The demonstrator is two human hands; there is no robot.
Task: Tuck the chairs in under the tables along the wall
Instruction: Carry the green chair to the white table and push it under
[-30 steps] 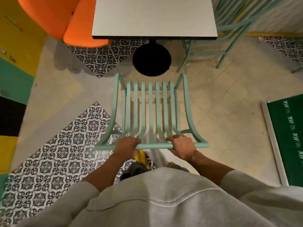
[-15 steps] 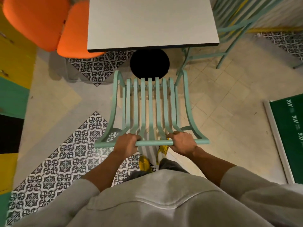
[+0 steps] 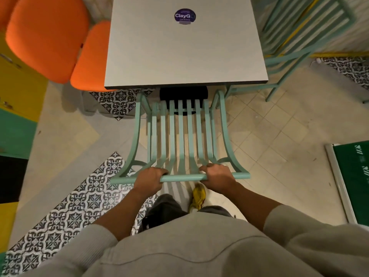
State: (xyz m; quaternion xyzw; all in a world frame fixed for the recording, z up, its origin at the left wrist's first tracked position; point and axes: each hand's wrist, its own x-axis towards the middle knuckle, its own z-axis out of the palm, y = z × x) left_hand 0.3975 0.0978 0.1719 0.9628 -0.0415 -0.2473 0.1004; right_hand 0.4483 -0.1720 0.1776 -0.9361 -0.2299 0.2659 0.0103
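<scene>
Both hands, left hand and right hand, closed in a full grip around the top rail of the mint-green slatted metal chair, front edge just beneath the grey square worktop. Probably stiff, fairly light, likely to scrape; best held at that rail.

your view hides: mint green slatted metal chair front edge under grey square tabletop; black round table base mostly covered; purple round sticker small print unreadable.
</scene>
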